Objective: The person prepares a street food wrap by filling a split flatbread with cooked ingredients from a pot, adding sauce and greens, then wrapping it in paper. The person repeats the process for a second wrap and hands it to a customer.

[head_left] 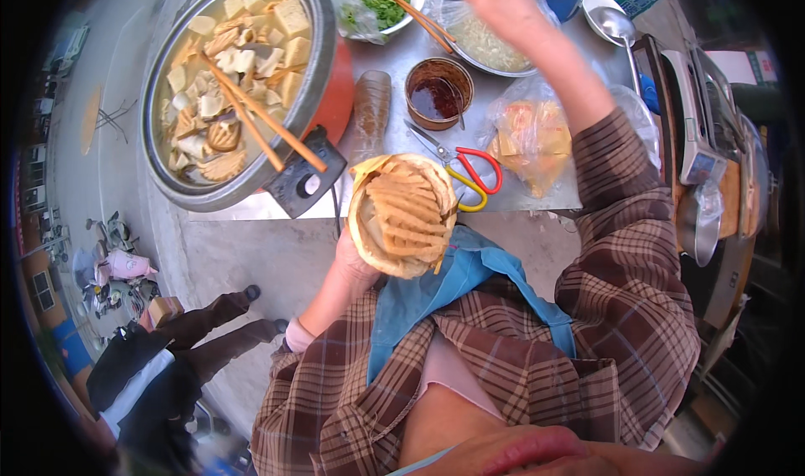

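Note:
My left hand (pixel 355 260) is closed round a split flatbread (pixel 363 237) held in front of my chest. Ridged, pale brown slices (pixel 411 212) that look like tofu fill it. My right hand (pixel 503 10) reaches over a bowl of pale shreds (pixel 490 46) at the far side of the table; its fingertips run into the top edge, so what they hold, if anything, is hidden. Scissors (pixel 470 178) with red and yellow handles lie beside the flatbread. Beyond them stands a brown pot of dark red sauce (pixel 436 94) with a thin handle leaning in it.
At the left, a large pan (pixel 158 153) holds tofu pieces in broth, with wooden chopsticks (pixel 260 119) across its rim. Behind are chopped greens (pixel 375 5) and more chopsticks (pixel 419 16). A plastic bag (pixel 532 145) and a ladle (pixel 619 27) lie right. A person (pixel 159 367) stands lower left.

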A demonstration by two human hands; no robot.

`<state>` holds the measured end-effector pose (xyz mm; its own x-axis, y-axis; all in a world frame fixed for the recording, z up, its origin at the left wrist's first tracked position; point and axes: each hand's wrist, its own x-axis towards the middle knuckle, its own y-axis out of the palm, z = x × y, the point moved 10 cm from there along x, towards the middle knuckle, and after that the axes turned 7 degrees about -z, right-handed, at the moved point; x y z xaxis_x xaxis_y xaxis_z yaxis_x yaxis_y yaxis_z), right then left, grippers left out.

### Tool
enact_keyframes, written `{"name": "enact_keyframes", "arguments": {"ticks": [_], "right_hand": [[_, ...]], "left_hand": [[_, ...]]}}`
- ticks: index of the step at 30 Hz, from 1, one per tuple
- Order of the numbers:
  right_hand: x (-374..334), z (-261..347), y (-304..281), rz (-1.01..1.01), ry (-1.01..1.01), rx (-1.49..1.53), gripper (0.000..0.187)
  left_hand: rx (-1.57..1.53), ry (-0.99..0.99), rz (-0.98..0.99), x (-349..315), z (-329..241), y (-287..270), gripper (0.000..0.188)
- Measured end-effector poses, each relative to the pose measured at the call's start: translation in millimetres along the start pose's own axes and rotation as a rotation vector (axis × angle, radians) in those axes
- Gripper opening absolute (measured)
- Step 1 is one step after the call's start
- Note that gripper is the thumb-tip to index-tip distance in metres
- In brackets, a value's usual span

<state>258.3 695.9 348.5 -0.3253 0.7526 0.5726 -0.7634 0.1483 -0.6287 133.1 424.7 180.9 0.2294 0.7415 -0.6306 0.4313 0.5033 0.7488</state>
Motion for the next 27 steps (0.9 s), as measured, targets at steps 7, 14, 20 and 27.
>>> {"name": "enact_keyframes", "arguments": {"ticks": [7, 14, 20, 27], "right_hand": [[-35.5, -173.8, -40.3, 0.226, 0.371, -0.196, 0.018], [-28.5, -128.3, 21.6, 0.418, 0.026, -0.001, 0.016], [-37.2, -94.7, 73.7, 0.474, -0.459, -0.055, 0.037], [-26.3, -84.1, 88.4, 0.407, -0.534, 0.041, 0.025]], "left_hand": [[-0.13, -0.133, 0.138, 82.4, 38.1, 42.3, 0.056], [-0.184, 0.091, 0.403, 86.6, 33.2, 88.6, 0.051], [-0.234, 0.121, 0.254, 94.1, 35.1, 71.3, 0.055], [-0.356, 0.072, 0.279, 73.5, 38.0, 57.0, 0.055]]}}
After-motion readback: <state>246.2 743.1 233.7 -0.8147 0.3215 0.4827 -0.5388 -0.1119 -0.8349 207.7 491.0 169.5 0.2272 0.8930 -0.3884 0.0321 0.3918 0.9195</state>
